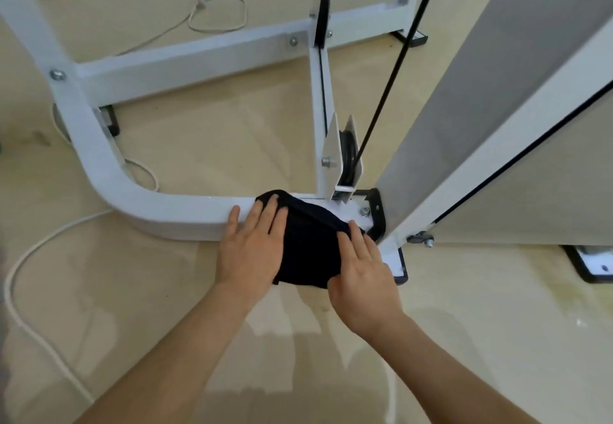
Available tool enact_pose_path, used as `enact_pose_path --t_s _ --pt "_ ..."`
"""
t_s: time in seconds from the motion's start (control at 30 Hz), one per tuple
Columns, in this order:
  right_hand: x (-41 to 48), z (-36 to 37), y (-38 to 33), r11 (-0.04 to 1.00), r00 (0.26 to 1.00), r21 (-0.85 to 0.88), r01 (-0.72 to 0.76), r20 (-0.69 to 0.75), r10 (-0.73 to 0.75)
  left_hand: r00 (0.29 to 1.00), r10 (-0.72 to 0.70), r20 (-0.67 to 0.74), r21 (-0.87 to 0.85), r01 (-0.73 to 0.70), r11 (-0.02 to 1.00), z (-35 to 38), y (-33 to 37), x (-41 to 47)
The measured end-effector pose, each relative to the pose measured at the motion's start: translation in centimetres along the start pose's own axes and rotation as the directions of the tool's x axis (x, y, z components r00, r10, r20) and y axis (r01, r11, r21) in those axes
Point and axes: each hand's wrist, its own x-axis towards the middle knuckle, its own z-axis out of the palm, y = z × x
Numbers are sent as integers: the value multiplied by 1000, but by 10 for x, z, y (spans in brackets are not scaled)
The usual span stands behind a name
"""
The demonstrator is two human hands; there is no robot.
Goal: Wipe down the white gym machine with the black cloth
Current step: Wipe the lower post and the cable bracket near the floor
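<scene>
White gym machine [199, 55]: black cloth [308, 251] draped over near base bar [185, 214], pressed by left hand [252, 251] and right hand [361, 277], fingers straight. Wiping apparently in progress; most surfaces likely outstanding.

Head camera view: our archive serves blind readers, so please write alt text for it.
A person's left hand and right hand press a black cloth onto the low base bar of the white gym machine. A pulley and black cable stand just behind.
</scene>
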Motion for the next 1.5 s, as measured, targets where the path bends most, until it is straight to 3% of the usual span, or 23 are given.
enact_pose_path --t_s 0.1,0.17,0.3,0.4,0.5,0.57,0.7,0.8,0.87,0.97,1.07,1.13,1.2,1.27,1.3,1.4,1.5 --pt "10 -2 -13 997 997 -26 75 -14 -75 966 -234 105 32 232 972 -12 -43 10" --pt "17 0 -28 994 994 -31 103 51 -101 943 -304 138 -30 311 950 -12 -53 16" --pt "11 4 -42 987 992 92 129 -7 -129 973 -173 154 -131 194 972 -18 11 16" --pt "3 12 -29 978 998 199 61 -37 -55 985 -100 139 -182 125 975 -11 47 19" --pt "6 22 -12 991 987 108 77 -149 -60 991 -40 128 -82 50 995 -12 34 16" --pt "10 25 -12 992 981 1 123 -148 -122 989 -80 126 14 79 997 -16 12 12" --pt "22 31 -31 991 988 -71 117 -98 -123 955 -294 30 72 292 954 -19 -16 1" --pt "26 37 -33 993 984 -52 106 -138 -112 972 -190 -139 38 197 980 -9 -9 -1" --pt "22 37 -29 994 979 48 98 -185 -88 966 -119 -229 -42 113 993 -3 3 7" --pt "13 37 -20 976 969 191 104 -241 -56 961 -153 -230 -333 71 940 2 24 22" --pt "9 35 -13 924 976 369 102 -216 -22 939 -275 -205 -612 96 785 -3 37 33" --pt "11 27 -13 821 993 572 7 -98 59 943 -308 -128 -747 112 656 -12 44 37" --pt "14 20 -11 596 983 791 -141 41 178 967 -217 -137 -784 28 620 -14 58 33" --pt "13 15 -4 355 944 900 -254 151 294 981 -68 -182 -774 -100 626 -9 73 26" --pt "9 13 -1 314 929 908 -278 172 327 980 5 -196 -745 -153 649 -6 80 24" --pt "-4 14 11 360 930 906 -223 87 356 947 196 -255 -499 -302 812 -1 91 31" --pt "-3 13 16 458 959 875 -157 25 281 935 284 -214 -393 -348 851 -4 96 39"
